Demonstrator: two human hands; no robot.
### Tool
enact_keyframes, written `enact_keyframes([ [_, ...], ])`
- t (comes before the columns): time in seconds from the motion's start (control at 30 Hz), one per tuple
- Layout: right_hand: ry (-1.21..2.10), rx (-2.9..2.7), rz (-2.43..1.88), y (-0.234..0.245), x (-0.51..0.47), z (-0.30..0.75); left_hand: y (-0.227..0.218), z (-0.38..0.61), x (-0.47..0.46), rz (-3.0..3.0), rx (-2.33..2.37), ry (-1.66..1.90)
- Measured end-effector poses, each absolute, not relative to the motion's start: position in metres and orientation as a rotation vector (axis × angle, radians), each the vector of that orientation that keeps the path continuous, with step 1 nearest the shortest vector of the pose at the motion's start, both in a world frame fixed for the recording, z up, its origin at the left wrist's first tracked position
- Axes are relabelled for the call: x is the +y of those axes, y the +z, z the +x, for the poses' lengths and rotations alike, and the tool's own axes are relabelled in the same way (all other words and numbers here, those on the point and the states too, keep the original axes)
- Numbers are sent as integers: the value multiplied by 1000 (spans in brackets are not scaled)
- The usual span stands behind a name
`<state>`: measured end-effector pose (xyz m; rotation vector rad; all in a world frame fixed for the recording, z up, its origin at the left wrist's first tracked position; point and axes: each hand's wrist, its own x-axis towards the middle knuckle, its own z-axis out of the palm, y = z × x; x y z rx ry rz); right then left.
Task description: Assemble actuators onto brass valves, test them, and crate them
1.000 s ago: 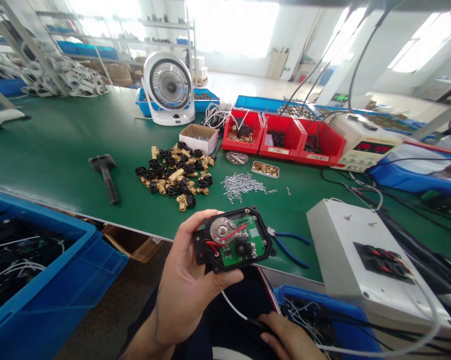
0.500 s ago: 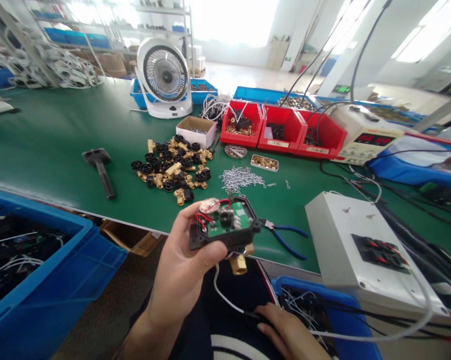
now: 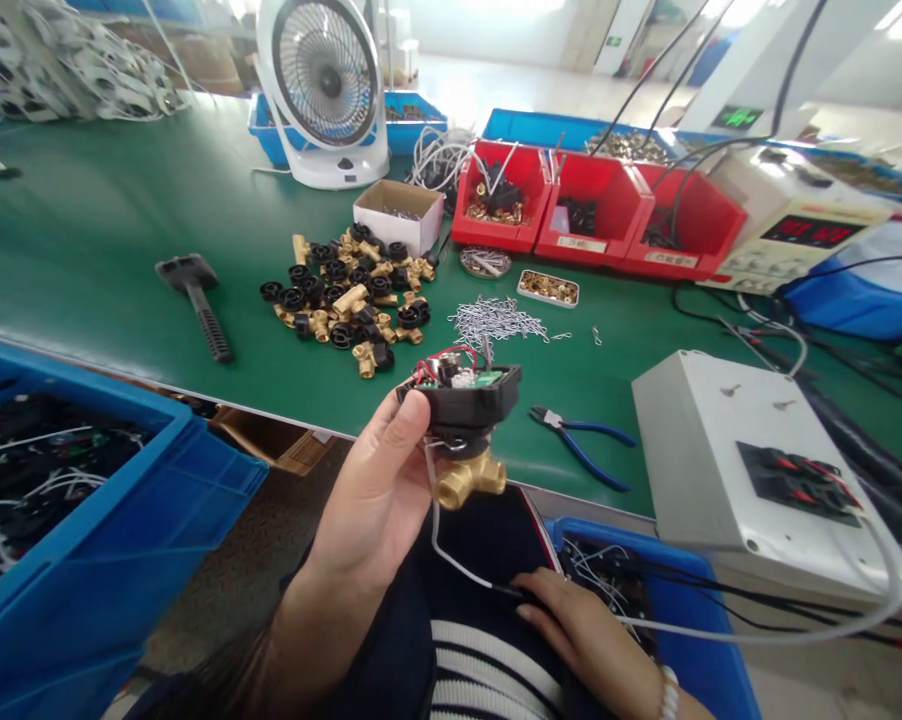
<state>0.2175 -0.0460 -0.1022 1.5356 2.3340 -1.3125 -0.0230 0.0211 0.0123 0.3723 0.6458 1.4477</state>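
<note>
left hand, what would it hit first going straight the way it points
The left hand would probably meet the metal clips beyond the black housing it holds; depth is unclear, it might pass above.

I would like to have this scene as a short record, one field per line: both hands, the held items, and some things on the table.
Left hand: holds black housing
Housing top: open, green board visible
Below housing: brass fitting
Right hand: holds the black end of a white cable
Pliers: blue-handled, on the green table
Clips: silvery loose pile
Heap: brass and black parts, left of the clips
Bins: three, red, behind the clips
</note>
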Motion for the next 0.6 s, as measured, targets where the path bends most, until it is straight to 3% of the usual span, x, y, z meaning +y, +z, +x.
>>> enact_keyframes([
  [0.27, -1335, 2344, 1526, -107, -48, 220, 26, -25, 21, 104, 493, 1273],
  [0.6, -1258, 2463, 1500, -114, -48, 222, 17, -29, 16, 337, 259, 1234],
])
